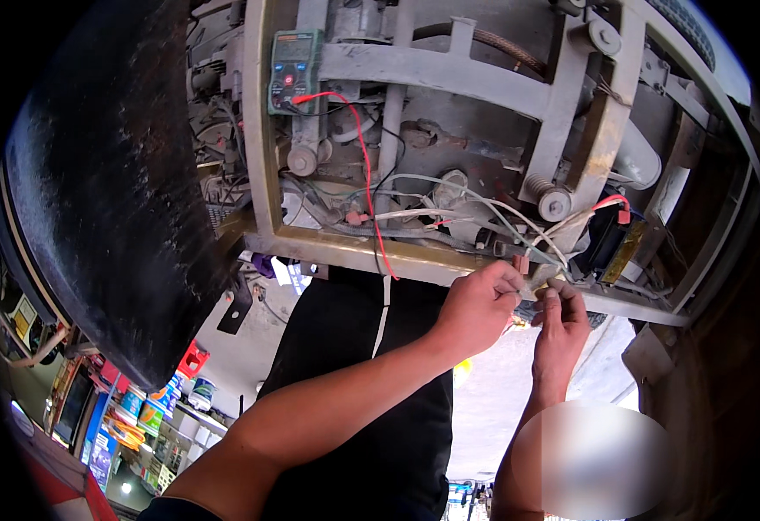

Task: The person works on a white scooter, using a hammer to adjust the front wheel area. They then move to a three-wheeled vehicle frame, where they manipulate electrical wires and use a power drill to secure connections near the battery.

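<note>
My left hand (482, 301) reaches across to the frame's front rail with its fingers pinched together. A small reddish-brown wire connector (520, 263) sticks up at its fingertips. Close beside it, my right hand (561, 314) is closed too, thumb against fingers; what it pinches is too small to tell. Pale wires (536, 233) run down toward both hands. A green multimeter (297, 71) rests on the metal frame (449, 76) at the upper left. Its red test lead (363, 148) hangs down over the front rail, with a black lead (400, 149) near it.
A large black panel (106, 191) stands at the left. Behind the rail lie more wires, another reddish connector (358, 217) and a dark box (601, 247) with a red-capped wire (621, 208). Shelves with colourful containers (141, 404) show at the lower left. A blurred patch covers the lower right.
</note>
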`<action>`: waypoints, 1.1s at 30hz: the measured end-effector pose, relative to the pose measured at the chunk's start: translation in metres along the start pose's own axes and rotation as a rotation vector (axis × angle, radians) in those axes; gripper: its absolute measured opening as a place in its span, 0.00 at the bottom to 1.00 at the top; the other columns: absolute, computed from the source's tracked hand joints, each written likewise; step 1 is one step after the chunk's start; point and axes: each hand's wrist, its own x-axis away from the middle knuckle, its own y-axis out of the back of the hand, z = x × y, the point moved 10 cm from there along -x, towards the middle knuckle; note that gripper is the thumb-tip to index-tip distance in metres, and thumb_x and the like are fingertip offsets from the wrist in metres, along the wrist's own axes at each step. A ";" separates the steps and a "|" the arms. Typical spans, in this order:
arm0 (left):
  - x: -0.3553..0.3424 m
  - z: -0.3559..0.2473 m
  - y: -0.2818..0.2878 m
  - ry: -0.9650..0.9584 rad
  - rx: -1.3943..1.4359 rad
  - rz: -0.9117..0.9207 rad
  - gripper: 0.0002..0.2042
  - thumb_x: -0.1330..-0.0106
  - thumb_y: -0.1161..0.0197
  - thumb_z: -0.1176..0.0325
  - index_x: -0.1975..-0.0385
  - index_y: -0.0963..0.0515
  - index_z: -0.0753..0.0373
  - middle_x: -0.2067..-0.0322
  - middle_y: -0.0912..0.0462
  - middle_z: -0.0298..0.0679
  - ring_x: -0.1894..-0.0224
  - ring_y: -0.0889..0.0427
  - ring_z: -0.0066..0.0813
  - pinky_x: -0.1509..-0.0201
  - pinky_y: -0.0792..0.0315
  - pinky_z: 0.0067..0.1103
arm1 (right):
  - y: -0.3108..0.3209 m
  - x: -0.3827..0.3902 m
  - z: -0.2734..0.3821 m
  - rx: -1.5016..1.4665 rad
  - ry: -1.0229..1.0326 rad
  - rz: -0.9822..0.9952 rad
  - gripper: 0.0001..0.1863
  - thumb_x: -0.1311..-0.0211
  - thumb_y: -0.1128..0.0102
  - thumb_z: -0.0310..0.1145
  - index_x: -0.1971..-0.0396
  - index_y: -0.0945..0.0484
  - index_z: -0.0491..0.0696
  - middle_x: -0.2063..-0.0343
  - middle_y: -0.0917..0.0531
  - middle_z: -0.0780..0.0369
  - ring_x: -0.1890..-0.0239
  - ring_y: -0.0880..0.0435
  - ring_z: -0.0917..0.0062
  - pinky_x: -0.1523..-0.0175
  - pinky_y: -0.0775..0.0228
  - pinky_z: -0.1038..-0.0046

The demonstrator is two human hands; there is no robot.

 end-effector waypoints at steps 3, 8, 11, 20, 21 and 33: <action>0.000 0.000 0.002 -0.008 0.021 0.007 0.10 0.39 0.40 0.79 0.57 0.26 0.68 0.67 0.16 0.41 0.66 0.18 0.23 0.60 0.23 0.21 | -0.023 0.003 -0.015 -0.195 -0.220 0.080 0.15 0.29 0.47 0.33 0.53 0.24 0.37 0.64 0.18 0.60 0.68 0.21 0.82 0.66 0.31 0.81; 0.002 0.003 0.001 -0.037 0.000 -0.011 0.13 0.39 0.40 0.78 0.55 0.30 0.69 0.68 0.16 0.43 0.66 0.16 0.26 0.60 0.22 0.23 | -0.055 0.004 -0.020 -0.499 -0.359 0.139 0.13 0.29 0.47 0.32 0.56 0.23 0.37 0.64 0.18 0.60 0.67 0.21 0.80 0.63 0.29 0.80; 0.005 0.002 0.006 -0.050 -0.031 -0.014 0.13 0.39 0.39 0.78 0.56 0.31 0.69 0.68 0.16 0.44 0.66 0.16 0.27 0.60 0.23 0.23 | -0.053 -0.001 -0.027 -0.477 -0.312 0.182 0.12 0.30 0.47 0.32 0.58 0.23 0.38 0.63 0.18 0.60 0.65 0.21 0.80 0.60 0.29 0.79; 0.013 0.024 0.030 -0.030 -0.127 0.037 0.09 0.35 0.43 0.72 0.58 0.25 0.68 0.67 0.18 0.41 0.65 0.19 0.25 0.59 0.25 0.22 | -0.060 0.004 -0.033 -0.575 -0.351 0.249 0.11 0.31 0.45 0.31 0.58 0.22 0.38 0.68 0.19 0.61 0.69 0.21 0.78 0.63 0.28 0.76; 0.009 0.043 0.035 -0.021 0.000 0.017 0.08 0.32 0.44 0.71 0.59 0.24 0.68 0.66 0.18 0.40 0.64 0.19 0.26 0.58 0.25 0.21 | -0.066 0.004 -0.038 -0.665 -0.380 0.287 0.11 0.31 0.45 0.31 0.57 0.22 0.38 0.70 0.19 0.61 0.69 0.21 0.77 0.63 0.28 0.75; -0.005 0.025 0.051 0.113 0.089 0.070 0.10 0.30 0.44 0.70 0.56 0.22 0.68 0.66 0.17 0.39 0.66 0.19 0.24 0.58 0.25 0.19 | -0.086 0.010 -0.039 -1.049 -0.486 0.351 0.11 0.30 0.47 0.36 0.64 0.25 0.43 0.76 0.22 0.62 0.73 0.23 0.73 0.66 0.31 0.72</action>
